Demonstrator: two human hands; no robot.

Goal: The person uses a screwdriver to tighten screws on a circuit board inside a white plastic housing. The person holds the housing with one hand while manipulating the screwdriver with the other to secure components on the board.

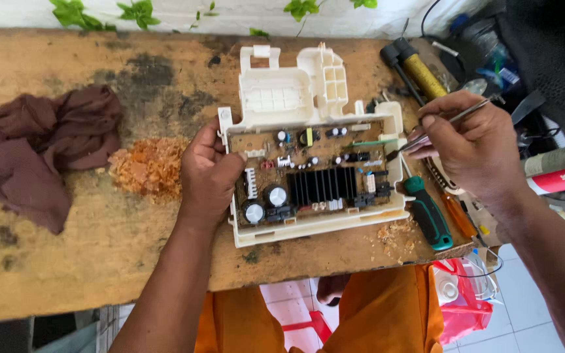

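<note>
Left hand (209, 173) clamps the left edge of the white plastic tray (322, 225) holding the brown circuit board (315, 173), ribbed black heatsink at its middle. Right hand (475, 147) pinches thin metal tweezers (456, 119), tips at the board's right edge. Left of the board: crumbly orange shavings (148, 167), rumpled maroon cloth (40, 147).

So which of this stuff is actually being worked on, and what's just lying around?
In use:
left hand
circuit board
white plastic housing
right hand
tweezers

Lying about:
brown rag
green-handled screwdriver
orange-handled screwdriver
sawdust pile
</note>
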